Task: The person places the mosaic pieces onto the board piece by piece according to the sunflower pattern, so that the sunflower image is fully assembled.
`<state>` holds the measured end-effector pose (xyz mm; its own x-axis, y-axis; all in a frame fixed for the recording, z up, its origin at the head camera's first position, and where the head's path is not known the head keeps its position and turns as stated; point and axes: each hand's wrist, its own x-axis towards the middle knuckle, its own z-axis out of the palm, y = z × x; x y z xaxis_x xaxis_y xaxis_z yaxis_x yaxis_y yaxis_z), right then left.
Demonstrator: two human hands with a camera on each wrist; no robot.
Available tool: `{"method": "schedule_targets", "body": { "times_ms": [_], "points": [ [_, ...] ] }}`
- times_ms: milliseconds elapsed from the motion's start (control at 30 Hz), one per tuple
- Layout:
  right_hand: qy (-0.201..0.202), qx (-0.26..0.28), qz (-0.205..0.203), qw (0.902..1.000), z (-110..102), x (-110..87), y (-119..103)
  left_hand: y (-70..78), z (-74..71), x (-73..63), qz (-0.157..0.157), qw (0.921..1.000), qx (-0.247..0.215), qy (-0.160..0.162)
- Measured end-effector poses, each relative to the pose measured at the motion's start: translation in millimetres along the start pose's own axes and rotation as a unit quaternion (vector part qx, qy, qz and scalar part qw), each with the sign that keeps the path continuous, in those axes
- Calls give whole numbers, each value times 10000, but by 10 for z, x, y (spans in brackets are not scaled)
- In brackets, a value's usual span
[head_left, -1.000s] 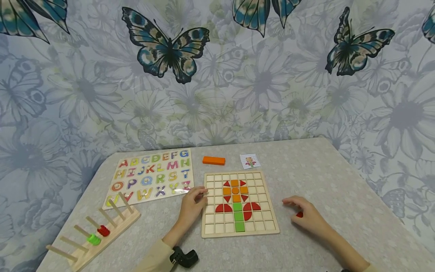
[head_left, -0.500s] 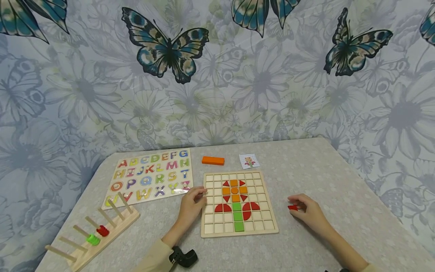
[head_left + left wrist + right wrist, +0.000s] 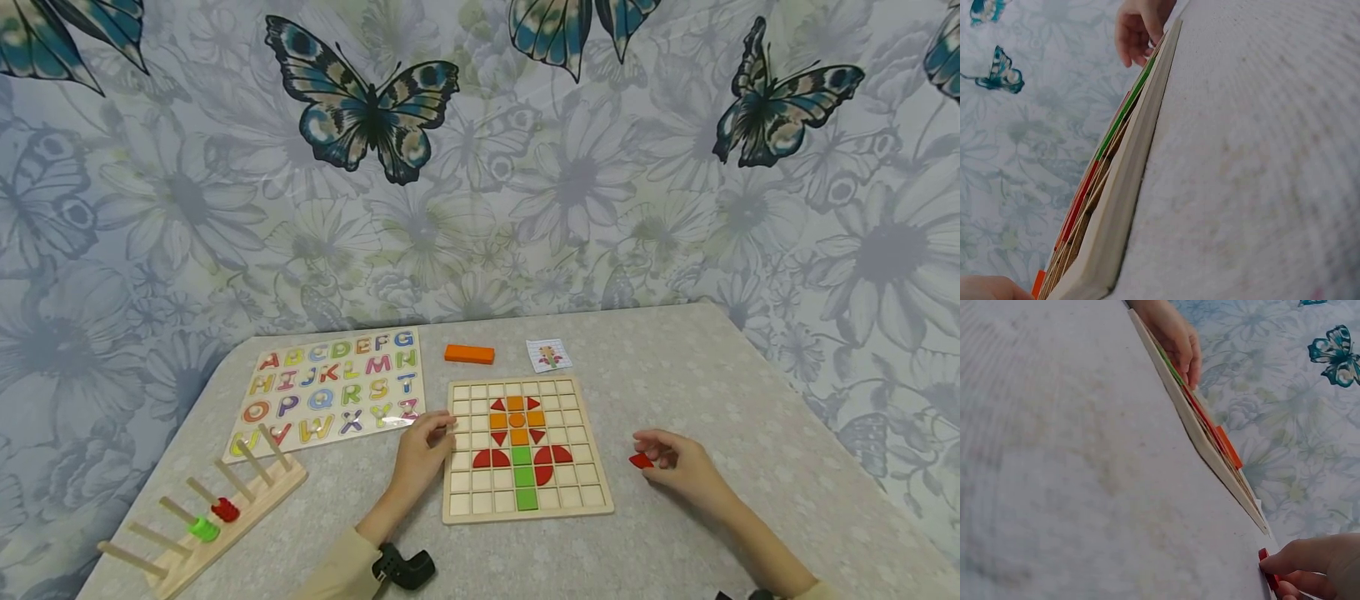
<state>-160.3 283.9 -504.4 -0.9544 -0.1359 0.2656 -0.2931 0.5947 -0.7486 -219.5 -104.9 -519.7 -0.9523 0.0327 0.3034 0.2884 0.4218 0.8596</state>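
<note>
My left hand (image 3: 423,450) rests at the left edge of a square wooden grid board (image 3: 464,510), its fingers bent loosely and fingertips at the rim. To the right of the board, my right hand (image 3: 678,468) pinches a small flat red tile (image 3: 641,460) between thumb and fingers, low by the table. The right wrist view shows this red tile (image 3: 1268,569) edge-on. On the board lie green square tiles (image 3: 525,477) in a column, orange tiles (image 3: 515,403) above them, small red triangles (image 3: 498,405) around the orange ones, and rounded red tiles (image 3: 491,459) on both sides.
Behind the board are an orange block (image 3: 469,354) and a small picture card (image 3: 549,356) with a flower pattern. An alphabet board (image 3: 330,387) lies at the back left. Nearer on the left stands a wooden peg rack (image 3: 217,542) with a green and a red ring.
My right hand has moved slightly right, and the red tile, earlier mostly hidden in the fingers, now sticks out at the fingertips. My left hand stays at the board's edge.
</note>
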Motion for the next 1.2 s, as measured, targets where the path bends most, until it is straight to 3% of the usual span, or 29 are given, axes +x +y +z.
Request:
{"method": "schedule_targets", "body": {
  "times_ms": [300,567,767,1000,1200],
  "points": [
    [33,22,205,9998,94,-4,23,-3,-6,-4,-2,10000,15,16],
    [-48,296,-94,9995,101,-11,-5,-15,-2,-14,10,9999,80,66],
    [143,370,6,9992,187,25,-62,-18,-17,-6,-22,10000,36,13],
    [40,672,102,9977,407,121,-268,22,-29,-5,-39,10000,-27,-31],
    [-187,728,-395,9964,679,271,-547,-1,-13,-11,-35,10000,-67,-30]
  ]
}}
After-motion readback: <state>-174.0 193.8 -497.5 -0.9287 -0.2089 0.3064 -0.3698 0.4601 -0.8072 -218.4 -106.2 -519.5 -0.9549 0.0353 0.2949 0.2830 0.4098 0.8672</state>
